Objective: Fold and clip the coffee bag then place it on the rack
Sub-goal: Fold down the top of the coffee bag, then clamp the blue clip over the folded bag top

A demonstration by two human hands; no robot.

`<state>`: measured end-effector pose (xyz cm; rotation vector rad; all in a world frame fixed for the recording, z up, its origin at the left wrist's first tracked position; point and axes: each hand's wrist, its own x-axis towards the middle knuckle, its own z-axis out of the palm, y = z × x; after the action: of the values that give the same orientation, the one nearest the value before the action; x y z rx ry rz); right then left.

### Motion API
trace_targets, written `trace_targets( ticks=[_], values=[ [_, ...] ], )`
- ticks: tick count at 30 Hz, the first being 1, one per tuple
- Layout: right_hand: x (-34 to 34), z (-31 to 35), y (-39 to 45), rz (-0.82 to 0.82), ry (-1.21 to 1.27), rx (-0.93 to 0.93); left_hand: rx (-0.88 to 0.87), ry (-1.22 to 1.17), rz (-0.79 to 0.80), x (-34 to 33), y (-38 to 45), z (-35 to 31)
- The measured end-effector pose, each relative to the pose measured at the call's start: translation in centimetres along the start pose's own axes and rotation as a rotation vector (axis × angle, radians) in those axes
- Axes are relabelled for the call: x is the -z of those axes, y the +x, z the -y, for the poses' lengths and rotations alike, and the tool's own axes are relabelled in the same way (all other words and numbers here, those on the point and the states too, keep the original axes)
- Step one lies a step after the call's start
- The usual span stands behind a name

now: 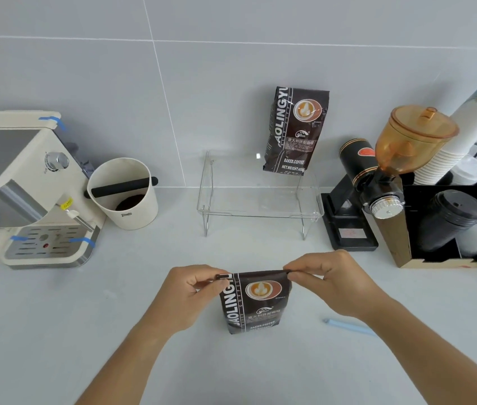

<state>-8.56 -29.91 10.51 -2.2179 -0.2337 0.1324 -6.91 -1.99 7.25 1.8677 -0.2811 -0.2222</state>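
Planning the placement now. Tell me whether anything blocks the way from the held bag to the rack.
Nothing visible does. The counter between the held bag and the rack is bare. A second bag already stands on the rack's right rear, leaving the left and front free. The clip lies off to the right.

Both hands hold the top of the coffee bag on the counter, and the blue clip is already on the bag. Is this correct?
Not quite. In the head view, both hands, left hand and right hand, hold the coffee bag top, but the blue clip lies on the counter, apart from it.
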Motion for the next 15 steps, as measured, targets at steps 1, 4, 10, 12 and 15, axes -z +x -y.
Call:
trace_targets(
  ticks=[1,4,10,12,15],
  values=[
    [0.3,-0.4,-0.2,-0.029,0.039,-0.035,0.001,-0.006,-0.004,-0.1,0.1,0.1],
    [1.3,-2.6,-1.1,-0.103,0.068,-0.168,0.004,-0.018,-0.009,-0.2,0.1,0.4],
    [2.5,-10.0,-3.8,-0.127,-0.229,-0.476,0.004,-0.053,-0.061,-0.9,0.1,0.7],
    [2.4,-12.3,-4.5,-0.137,-0.288,-0.618,0.002,-0.051,-0.082,-1.2,0.1,0.7],
    [2.2,-14.9,-5.4,-0.080,-0.435,-0.731,0.007,-0.082,-0.102,-1.3,0.0,0.8]
  ],
)
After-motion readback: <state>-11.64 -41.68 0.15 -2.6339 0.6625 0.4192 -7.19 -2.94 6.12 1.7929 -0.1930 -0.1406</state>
